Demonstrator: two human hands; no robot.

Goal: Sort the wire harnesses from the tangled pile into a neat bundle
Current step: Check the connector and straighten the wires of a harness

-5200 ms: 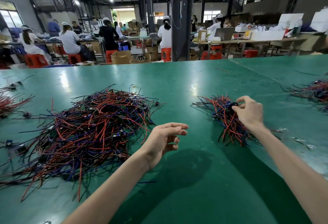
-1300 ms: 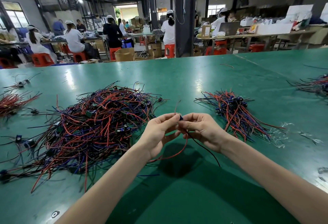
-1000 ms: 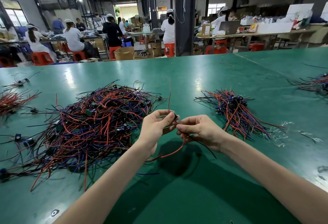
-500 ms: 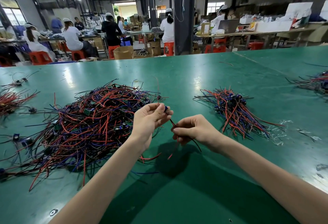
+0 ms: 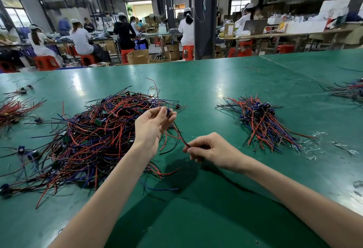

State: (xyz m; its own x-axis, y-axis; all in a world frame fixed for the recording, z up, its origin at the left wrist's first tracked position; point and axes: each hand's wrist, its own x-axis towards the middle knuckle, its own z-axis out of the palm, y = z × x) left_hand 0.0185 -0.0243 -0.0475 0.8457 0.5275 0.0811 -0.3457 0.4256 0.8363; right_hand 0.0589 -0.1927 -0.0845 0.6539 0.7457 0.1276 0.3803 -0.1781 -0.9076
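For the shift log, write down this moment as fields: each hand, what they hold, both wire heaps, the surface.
left hand: pinches the connector end of one wire harness, by the pile's right edge
right hand: pinches the same harness's wires lower down
tangled pile: left of the hands, red, blue and black wires mixed
sorted bundle: right of the hands, connectors grouped at its far end
surface: green table

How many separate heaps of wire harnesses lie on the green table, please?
4: tangled pile centre-left, neat bundle centre-right, red heap at left edge, mixed heap at right edge; both are cut off, loose strays uncounted.
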